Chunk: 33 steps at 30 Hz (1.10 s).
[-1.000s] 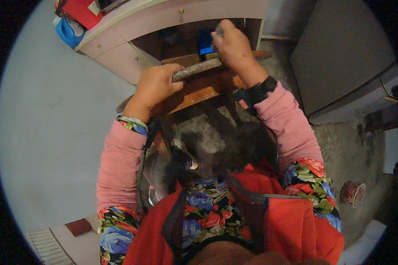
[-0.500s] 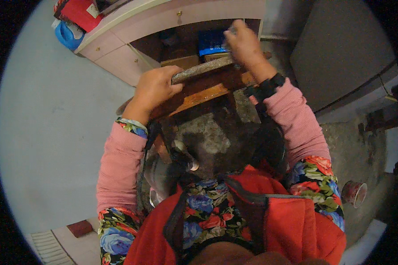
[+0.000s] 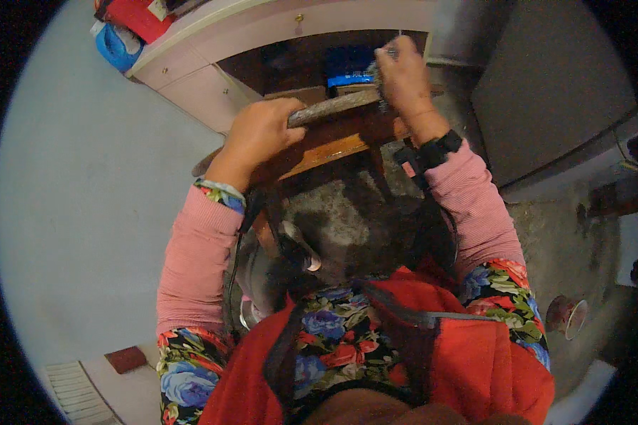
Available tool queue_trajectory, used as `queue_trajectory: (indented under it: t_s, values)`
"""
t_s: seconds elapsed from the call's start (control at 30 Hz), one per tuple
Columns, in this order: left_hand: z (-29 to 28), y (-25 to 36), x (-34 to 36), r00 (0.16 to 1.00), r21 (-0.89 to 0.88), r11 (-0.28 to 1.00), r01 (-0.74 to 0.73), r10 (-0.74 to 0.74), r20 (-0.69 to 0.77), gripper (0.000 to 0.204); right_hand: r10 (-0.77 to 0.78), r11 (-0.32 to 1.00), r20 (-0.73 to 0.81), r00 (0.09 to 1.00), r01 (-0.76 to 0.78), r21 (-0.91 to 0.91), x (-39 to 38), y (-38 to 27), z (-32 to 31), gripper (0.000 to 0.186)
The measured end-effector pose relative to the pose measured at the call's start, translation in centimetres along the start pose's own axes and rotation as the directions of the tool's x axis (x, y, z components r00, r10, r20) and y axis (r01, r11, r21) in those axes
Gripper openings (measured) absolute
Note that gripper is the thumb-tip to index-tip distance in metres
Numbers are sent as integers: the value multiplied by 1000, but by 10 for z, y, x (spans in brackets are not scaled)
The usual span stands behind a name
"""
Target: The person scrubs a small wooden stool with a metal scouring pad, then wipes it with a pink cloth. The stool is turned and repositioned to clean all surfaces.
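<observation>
A long, worn wooden board point(image 3: 333, 108) with a grey-brown edge slants across in front of me, the left end nearer. My left hand point(image 3: 259, 138) is closed round this edge, thumb on the near side. Toward the board's right end, my right hand point(image 3: 407, 81) is closed on a grey, wire-like wad point(image 3: 381, 78), which looks like a scrubber and touches or almost touches the edge. Fingers hide most of the wad. Beneath the board is a brown wooden frame point(image 3: 326, 156) with legs, like a stool or bench; how they join is unclear.
A pale pink cabinet point(image 3: 255, 35) with drawers stands beyond, a blue package point(image 3: 351, 71) on its open shelf. Wall point(image 3: 92, 184) is on the left, a grey panel point(image 3: 553, 92) on the right. A small bucket point(image 3: 567, 316) sits on the floor at right.
The whole view has shifted slightly. My left hand is a little farther right along the board. My right hand keeps its grip on the wad, near the board's right end.
</observation>
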<state>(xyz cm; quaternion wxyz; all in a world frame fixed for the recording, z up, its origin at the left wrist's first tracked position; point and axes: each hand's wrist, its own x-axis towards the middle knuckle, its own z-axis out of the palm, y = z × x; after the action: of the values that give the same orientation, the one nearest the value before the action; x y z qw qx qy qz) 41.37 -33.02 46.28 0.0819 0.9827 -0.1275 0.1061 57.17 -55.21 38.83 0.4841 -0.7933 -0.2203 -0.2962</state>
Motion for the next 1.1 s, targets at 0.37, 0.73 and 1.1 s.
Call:
queue_trajectory:
  t_s: [0.37,0.73,1.1]
  values:
    - [7,-12,4,996,44,996,80,-81,24,30,-415,908,19,910,415,-46,-18,-134,43,13]
    - [-1,-12,9,1000,-48,999,21,-21,-5,29,58,971,43,997,-47,-233,5,-46,-5,25]
    - [3,-10,17,967,-415,903,-108,-1,-254,62,331,844,-53,942,-270,464,-10,-44,-23,27]
